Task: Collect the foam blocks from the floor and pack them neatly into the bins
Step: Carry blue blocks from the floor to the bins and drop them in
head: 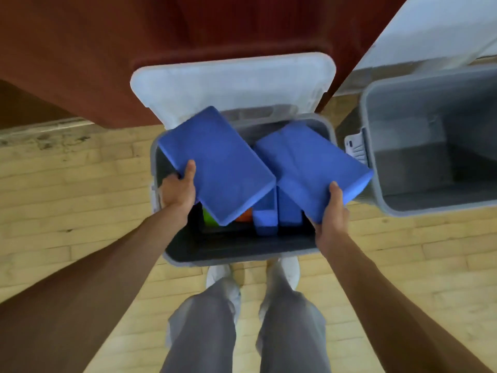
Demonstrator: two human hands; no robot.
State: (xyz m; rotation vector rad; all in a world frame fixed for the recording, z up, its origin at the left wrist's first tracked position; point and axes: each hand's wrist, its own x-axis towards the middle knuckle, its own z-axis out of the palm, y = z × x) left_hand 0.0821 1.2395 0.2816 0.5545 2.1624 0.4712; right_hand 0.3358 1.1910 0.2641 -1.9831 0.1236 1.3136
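Arms (107, 265) are extended over near bin (236, 255), judged part-packed. Left grip (178, 188) is clamped on left block (215, 162), right grip (332, 211) on right block (309, 168). Second bin (408, 146) not yet filled.

1. This looks like a gym hall or exercise studio rather than a home room.
2. The floor (80, 189) is pale varnished hardwood laid in narrow strips, the sort used on sports courts.
3. A heavy dark-red curtain (107, 49) hangs down to the floor's far edge. A plain white wall (443, 22) shows beside it at the far right.
4. Two large grey plastic storage bins stand on the floor. The near bin (242, 258) has its pale lid (231, 82) standing open behind it, and the second bin (376, 146) is just to its right.
5. The stock is exercise gear: the left foam block (217, 162) and right foam block (309, 168), both blue, and more blue blocks (266, 216) on end inside the near bin.
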